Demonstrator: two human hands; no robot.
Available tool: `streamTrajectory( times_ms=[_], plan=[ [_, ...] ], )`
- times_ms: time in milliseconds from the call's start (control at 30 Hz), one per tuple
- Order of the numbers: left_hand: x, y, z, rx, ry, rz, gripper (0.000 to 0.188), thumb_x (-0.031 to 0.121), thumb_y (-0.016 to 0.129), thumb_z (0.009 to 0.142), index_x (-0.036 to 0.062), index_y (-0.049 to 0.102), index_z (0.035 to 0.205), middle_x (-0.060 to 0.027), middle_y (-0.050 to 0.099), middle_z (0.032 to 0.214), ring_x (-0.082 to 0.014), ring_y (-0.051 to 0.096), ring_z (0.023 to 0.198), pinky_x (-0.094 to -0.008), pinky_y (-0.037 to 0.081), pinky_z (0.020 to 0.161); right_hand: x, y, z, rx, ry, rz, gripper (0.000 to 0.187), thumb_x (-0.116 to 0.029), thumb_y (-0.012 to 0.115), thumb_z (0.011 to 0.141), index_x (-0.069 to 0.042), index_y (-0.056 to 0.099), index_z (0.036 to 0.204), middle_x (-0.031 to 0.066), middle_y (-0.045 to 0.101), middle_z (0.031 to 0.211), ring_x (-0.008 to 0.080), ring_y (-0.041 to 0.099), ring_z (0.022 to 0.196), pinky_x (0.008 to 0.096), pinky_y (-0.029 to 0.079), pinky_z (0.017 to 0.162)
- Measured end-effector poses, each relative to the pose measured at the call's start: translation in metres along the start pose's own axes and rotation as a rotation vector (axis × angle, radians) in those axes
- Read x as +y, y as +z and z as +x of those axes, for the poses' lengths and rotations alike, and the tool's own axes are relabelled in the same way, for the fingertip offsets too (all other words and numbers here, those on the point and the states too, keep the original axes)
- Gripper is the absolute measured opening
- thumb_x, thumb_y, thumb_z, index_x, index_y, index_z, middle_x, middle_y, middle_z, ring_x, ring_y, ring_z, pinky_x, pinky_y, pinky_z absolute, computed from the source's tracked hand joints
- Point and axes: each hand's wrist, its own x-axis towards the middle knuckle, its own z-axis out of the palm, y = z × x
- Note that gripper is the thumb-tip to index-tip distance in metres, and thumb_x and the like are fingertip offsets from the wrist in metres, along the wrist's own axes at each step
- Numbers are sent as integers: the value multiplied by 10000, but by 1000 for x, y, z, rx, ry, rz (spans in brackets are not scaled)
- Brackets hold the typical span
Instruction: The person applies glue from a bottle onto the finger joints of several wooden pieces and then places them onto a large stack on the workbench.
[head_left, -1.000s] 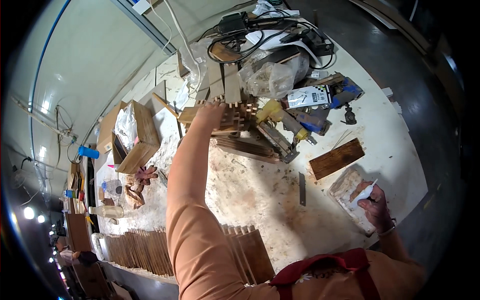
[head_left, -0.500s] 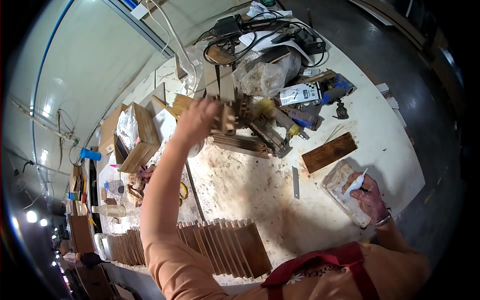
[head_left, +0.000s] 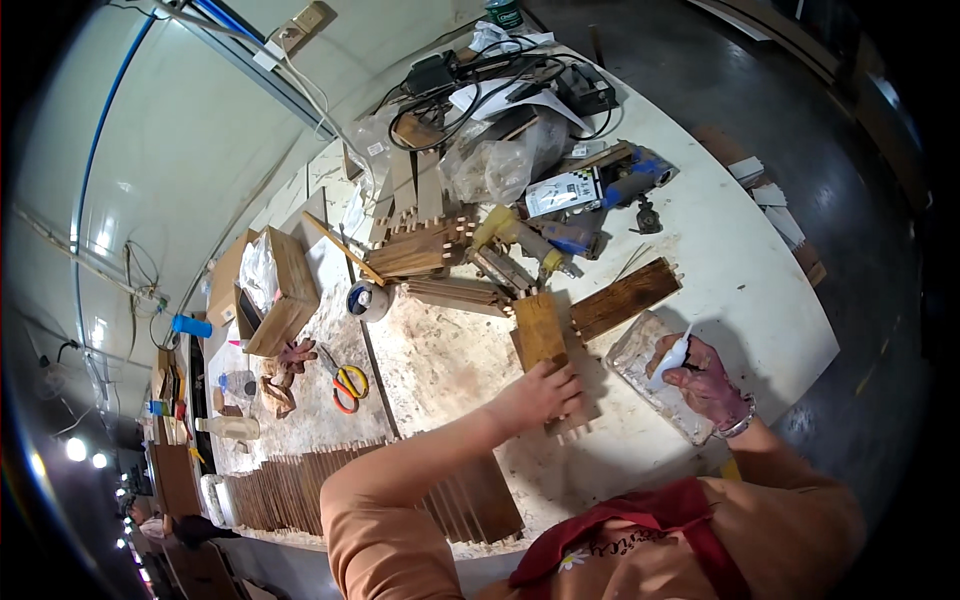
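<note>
My left hand (head_left: 540, 393) is closed on the near part of a brown wooden board (head_left: 541, 328) with dowel pegs at its near end, in the middle of the table. In my right hand (head_left: 705, 385) I grip a small white squeeze bottle (head_left: 672, 358), its thin nozzle pointing up. Beneath that hand lies a pale, stained block (head_left: 640, 362). A darker board (head_left: 627, 298) with pegs in its end rests just beyond the block. Farther off, more pegged boards (head_left: 415, 250) are piled up.
Along the near left edge stands a long row of thin wooden boards (head_left: 300, 490). Scissors (head_left: 345, 383), a roll of tape (head_left: 368, 299) and a cardboard box (head_left: 285, 295) sit at the left. A yellow tool (head_left: 517, 238), a plastic bag (head_left: 505, 165) and black cables (head_left: 480, 105) clutter the far side.
My left hand has come back from the far pile toward me and now holds a board over the middle of the table. My right hand still grips the bottle above the block.
</note>
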Motion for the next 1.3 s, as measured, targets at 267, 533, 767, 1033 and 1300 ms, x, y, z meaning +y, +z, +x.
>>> streamTrajectory(
  times_ms=[267,533,767,1033,1300],
  plan=[
    [-122,-47,-20,161,-577,-898,359,200,665,870,71,612,1202,-132,666,1096,-221,666,930,-333,553,836,3,-7,-3,36,3,31,434,41,695,774,10,530,1174,58,624,975,132,606,878,256,481,780],
    [-341,66,-46,859,-1308,-620,286,182,551,886,44,655,1114,-193,677,1025,-365,630,985,-415,497,832,1,-3,-2,192,18,100,421,42,663,763,19,524,1160,97,598,1060,212,626,973,328,498,856],
    [-405,86,-13,551,-1385,-305,268,109,444,899,44,622,1089,-207,656,1029,-395,610,992,-470,483,851,9,-6,-2,229,-111,-392,324,-10,752,724,-1,583,999,88,647,953,156,615,791,292,503,656],
    [-443,116,-5,812,-1457,-377,235,219,502,917,73,586,1081,-180,660,1027,-393,630,932,-450,493,800,38,-10,-11,302,-258,-664,423,-42,804,708,-53,534,1033,112,607,909,226,622,762,340,501,649],
    [-497,127,9,1153,-1754,-606,559,165,772,767,29,438,1194,-172,625,1095,-290,637,928,-372,492,808,13,10,4,300,-179,-659,422,-56,802,736,-53,519,1049,117,609,845,212,626,740,326,491,623]
  ],
)
